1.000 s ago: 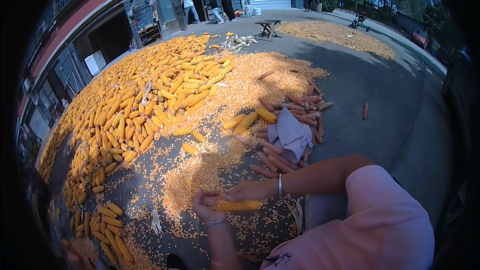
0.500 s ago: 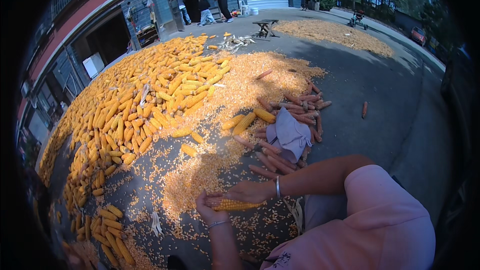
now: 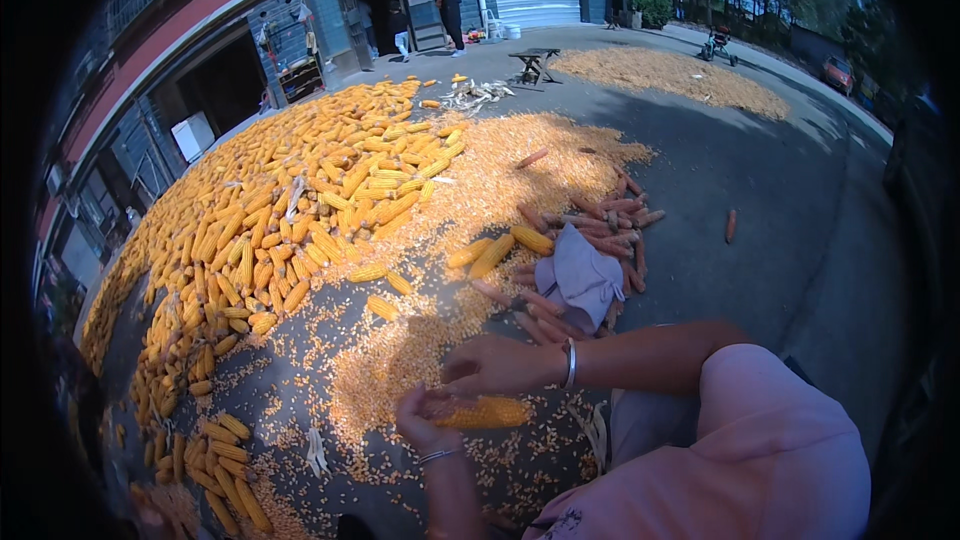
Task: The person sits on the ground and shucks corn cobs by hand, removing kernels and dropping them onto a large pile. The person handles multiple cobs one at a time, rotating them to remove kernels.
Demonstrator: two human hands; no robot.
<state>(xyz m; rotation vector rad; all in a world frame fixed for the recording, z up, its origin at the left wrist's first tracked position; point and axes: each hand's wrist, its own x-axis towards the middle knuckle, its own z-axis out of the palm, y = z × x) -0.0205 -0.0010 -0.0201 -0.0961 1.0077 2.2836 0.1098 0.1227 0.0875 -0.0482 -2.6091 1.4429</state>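
Observation:
My left hand (image 3: 424,420) is closed around one end of a partly shelled ear of corn (image 3: 490,413). Yellow kernels cover the ear's exposed right part, while the end in my grip looks bare and reddish. Just above it, my right hand (image 3: 492,364) is lifted off the ear, its fingers loosely bent with nothing visible in them. Loose kernels (image 3: 375,385) lie heaped on the ground below and around both hands. Bare reddish cobs (image 3: 545,315) and a pale purple cloth hat (image 3: 580,280) are just beyond my right forearm.
A large pile of yellow corn ears (image 3: 270,220) spreads across the left. Three ears (image 3: 492,255) rest by the cobs. Farther back are a small stool (image 3: 535,64), husks (image 3: 477,93), another kernel patch (image 3: 675,78) and a standing person (image 3: 446,0) near a doorway.
My right hand has risen off the ear, while my left hand keeps its hold. In the background, the people by the doorway have shifted position.

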